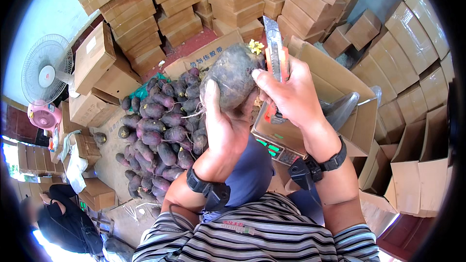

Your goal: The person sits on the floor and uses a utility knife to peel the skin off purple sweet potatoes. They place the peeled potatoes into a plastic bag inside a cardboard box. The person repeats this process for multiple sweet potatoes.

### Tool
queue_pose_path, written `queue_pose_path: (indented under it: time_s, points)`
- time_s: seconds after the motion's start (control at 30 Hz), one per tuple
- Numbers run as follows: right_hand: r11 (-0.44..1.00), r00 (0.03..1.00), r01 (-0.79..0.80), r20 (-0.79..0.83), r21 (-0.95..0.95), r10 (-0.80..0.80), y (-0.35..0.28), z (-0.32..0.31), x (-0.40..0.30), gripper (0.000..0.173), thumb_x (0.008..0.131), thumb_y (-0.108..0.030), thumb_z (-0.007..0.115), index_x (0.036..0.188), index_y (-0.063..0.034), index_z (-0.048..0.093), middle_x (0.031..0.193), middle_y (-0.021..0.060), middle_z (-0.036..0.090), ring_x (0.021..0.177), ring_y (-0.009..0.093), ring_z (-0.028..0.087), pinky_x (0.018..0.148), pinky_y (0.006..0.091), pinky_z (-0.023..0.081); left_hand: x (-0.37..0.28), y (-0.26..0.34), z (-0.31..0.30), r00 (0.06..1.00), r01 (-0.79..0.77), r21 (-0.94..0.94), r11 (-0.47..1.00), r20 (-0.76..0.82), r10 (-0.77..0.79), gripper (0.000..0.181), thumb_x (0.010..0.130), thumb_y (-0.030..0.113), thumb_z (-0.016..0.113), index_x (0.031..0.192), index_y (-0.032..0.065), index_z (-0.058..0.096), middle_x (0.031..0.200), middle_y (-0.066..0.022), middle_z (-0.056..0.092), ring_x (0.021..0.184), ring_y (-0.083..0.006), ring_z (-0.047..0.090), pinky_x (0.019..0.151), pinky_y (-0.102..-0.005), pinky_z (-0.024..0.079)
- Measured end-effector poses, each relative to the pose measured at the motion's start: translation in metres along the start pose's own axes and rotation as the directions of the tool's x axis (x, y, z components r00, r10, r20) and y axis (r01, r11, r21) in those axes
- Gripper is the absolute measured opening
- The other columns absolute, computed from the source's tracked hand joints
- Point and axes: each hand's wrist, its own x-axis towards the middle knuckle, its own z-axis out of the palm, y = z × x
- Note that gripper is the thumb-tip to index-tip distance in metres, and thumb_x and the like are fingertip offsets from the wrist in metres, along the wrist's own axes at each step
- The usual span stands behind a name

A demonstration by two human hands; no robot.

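Note:
My left hand [227, 125] holds a large dark purple root vegetable [233, 74], probably a radish, from below, with the thumb along its near side. Pale yellow leaf sprouts [256, 46] stand at its top end, and a thin root trails from the other end. In my right hand [291, 92] is an orange snap-off utility knife [276, 54], its wide blade extended and pointing away from me. The right thumb is at the vegetable's right end, close beside the knife. Left of my hands lies a big heap of similar purple root vegetables [160, 134] on flattened cardboard.
A lined open carton [331, 76] stands to the right, by a digital scale [284, 154]. Stacked cardboard boxes [236, 0] line the back; open cartons [407, 160] stand at right. A white-and-pink fan [47, 76] is at left. Another person [69, 222] sits at lower left.

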Motion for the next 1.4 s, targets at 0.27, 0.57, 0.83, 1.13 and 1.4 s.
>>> queue_pose_path:
  time_s: [0.27,0.57,0.83,1.13,1.4]
  points:
    - [0.998,1.0,0.008,-0.007,0.067,-0.007,-0.004,0.0,0.0,0.014,0.081,-0.011,0.066,0.079,-0.0011,0.055,0.065,-0.0027,0.053,0.061,0.004,0.049,0.052,0.0235,0.041,0.002,-0.001,0.001,1.0,0.024,-0.016,1.0,-0.003,-0.024,0.053,0.092,0.048,0.051,0.124,0.0057,0.05,0.125,-0.0091,0.054,0.117,-0.0229,0.052,0.099,-0.039,0.047]
    - [0.988,0.998,-0.064,0.002,0.139,0.065,0.004,-0.005,-0.002,0.015,0.08,-0.011,0.066,0.081,-0.0014,0.055,0.066,0.0,0.055,0.061,0.005,0.049,0.052,0.0235,0.042,0.002,-0.001,0.002,0.99,0.143,-0.103,0.984,0.004,-0.144,0.052,0.091,0.047,0.052,0.123,0.0062,0.051,0.123,-0.0079,0.056,0.115,-0.0222,0.053,0.098,-0.0372,0.047]
    - [0.994,0.998,-0.063,-0.023,0.093,0.066,0.007,-0.003,0.0,0.018,0.078,-0.01,0.068,0.087,0.0003,0.057,0.071,-0.0012,0.055,0.065,0.005,0.049,0.056,0.0241,0.044,0.002,-0.007,0.003,0.994,0.077,-0.055,0.995,-0.074,-0.081,0.049,0.091,0.046,0.053,0.123,0.0084,0.052,0.121,-0.0058,0.057,0.114,-0.0203,0.053,0.098,-0.0363,0.047]
    - [0.998,0.998,-0.03,-0.047,0.059,0.033,0.009,-0.003,0.0,0.021,0.077,-0.011,0.068,0.09,0.0005,0.057,0.073,-0.0013,0.055,0.068,0.006,0.05,0.061,0.0255,0.045,0.001,-0.008,0.004,0.988,0.109,-0.065,0.992,-0.104,-0.115,0.049,0.091,0.045,0.053,0.122,0.0076,0.053,0.123,-0.0065,0.057,0.114,-0.0203,0.053,0.098,-0.0367,0.047]
    - [0.997,0.997,-0.073,-0.017,-0.003,0.073,0.021,-0.012,-0.002,0.023,0.075,-0.013,0.07,0.091,0.0001,0.059,0.07,-0.001,0.055,0.068,0.007,0.05,0.062,0.0259,0.046,0.003,-0.007,0.001,0.982,0.161,-0.081,0.984,-0.083,-0.167,0.049,0.092,0.047,0.051,0.122,0.0081,0.053,0.122,-0.006,0.057,0.114,-0.0198,0.054,0.097,-0.0358,0.047]
